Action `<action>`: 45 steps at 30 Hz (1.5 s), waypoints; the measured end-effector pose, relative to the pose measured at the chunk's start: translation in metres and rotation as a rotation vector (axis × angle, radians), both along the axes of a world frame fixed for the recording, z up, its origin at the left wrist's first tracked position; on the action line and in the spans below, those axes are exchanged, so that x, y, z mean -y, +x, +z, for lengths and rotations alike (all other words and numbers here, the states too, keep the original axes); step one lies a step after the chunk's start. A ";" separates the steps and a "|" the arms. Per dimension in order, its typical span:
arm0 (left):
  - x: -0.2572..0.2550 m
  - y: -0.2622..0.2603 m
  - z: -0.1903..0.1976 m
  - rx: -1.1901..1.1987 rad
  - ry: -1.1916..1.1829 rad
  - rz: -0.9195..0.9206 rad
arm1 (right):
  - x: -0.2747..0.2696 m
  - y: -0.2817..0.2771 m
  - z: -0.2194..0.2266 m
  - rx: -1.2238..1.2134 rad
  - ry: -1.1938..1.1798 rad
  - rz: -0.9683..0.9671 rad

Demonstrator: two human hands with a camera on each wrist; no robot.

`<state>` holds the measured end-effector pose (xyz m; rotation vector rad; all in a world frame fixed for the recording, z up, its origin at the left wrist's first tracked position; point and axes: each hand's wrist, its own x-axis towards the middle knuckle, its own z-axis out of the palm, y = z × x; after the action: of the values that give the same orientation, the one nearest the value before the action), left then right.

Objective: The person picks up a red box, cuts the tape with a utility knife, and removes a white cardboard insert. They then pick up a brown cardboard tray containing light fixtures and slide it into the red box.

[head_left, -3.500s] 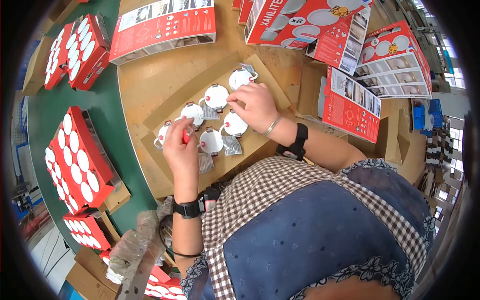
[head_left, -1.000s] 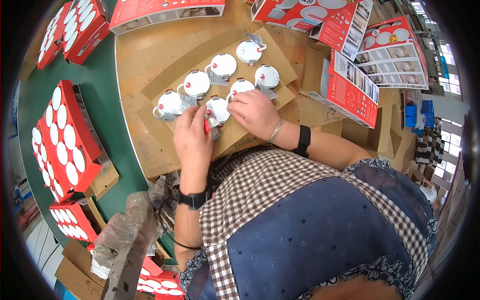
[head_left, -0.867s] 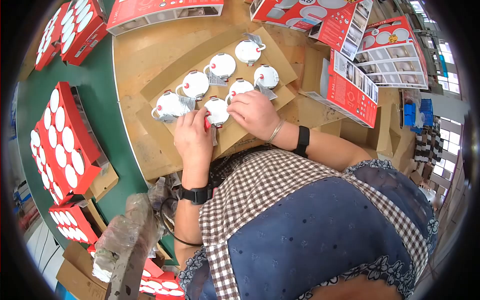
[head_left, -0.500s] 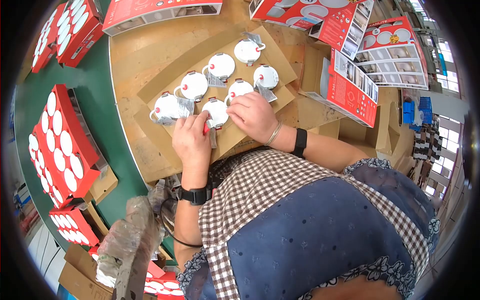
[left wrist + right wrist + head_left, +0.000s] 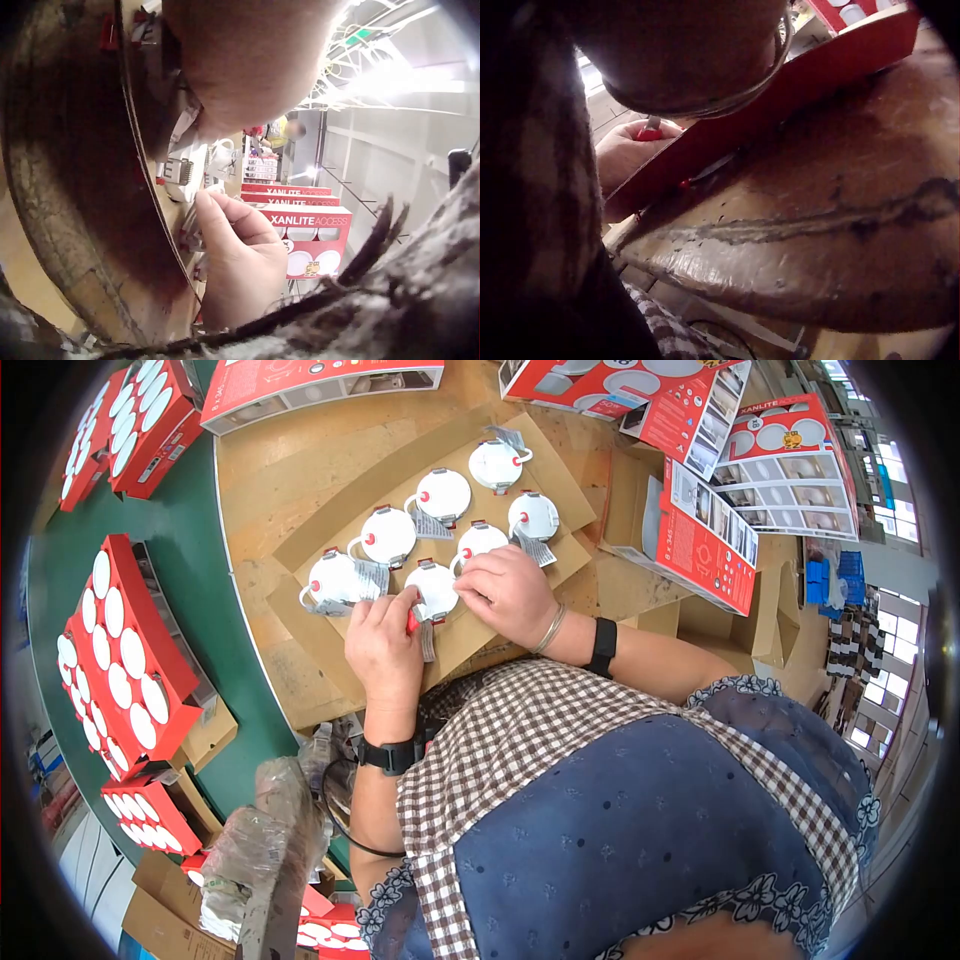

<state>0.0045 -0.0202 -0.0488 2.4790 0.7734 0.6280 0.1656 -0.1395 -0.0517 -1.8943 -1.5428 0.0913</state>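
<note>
Several round white downlights with cables, red plugs and silver labels lie in an open cardboard tray [image 5: 555, 475]. At the lower middle downlight [image 5: 433, 588], my left hand [image 5: 385, 645] pinches a small red thing [image 5: 412, 622] between thumb and forefinger. The right wrist view shows this red thing [image 5: 649, 135] with a grey end; its kind cannot be told. Facing it, my right hand [image 5: 505, 590] has its thumb and forefinger together at the same downlight's rim. A spring clip [image 5: 178, 172] shows near these fingertips in the left wrist view.
Red display boxes of lights [image 5: 140, 660] stand on the green table [image 5: 235, 700] at left. Printed red cartons [image 5: 330, 390] line the back, and more [image 5: 700, 540] stand at right. A plastic-wrapped post [image 5: 275, 830] rises at lower left, beside my left arm.
Over the seconds shown, both hands have come together at the lower middle downlight, the left with the red thing. The tray appears higher in view. In the last half second little moves.
</note>
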 end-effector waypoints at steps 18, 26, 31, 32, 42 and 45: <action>-0.046 -0.049 0.030 0.308 -0.269 0.560 | -0.065 0.035 0.045 0.003 -0.032 0.013; -0.039 -0.042 0.021 0.276 -0.182 0.464 | -0.076 0.028 0.032 0.034 -0.185 -0.034; -0.045 -0.010 0.032 0.135 -0.123 0.165 | -0.076 0.024 0.021 0.031 -0.171 -0.042; -0.047 -0.004 0.036 0.072 -0.056 0.143 | -0.076 0.024 0.020 0.006 -0.154 -0.032; -0.056 0.025 0.011 -0.045 -0.053 0.160 | -0.076 0.024 0.013 -0.024 -0.085 -0.028; -0.056 0.026 0.007 -0.034 -0.045 0.156 | -0.077 0.023 0.011 -0.014 -0.050 -0.043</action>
<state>0.0303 0.0363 -0.0422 2.4109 0.9909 0.6171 0.1886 -0.0623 -0.0409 -1.9608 -1.5032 0.1251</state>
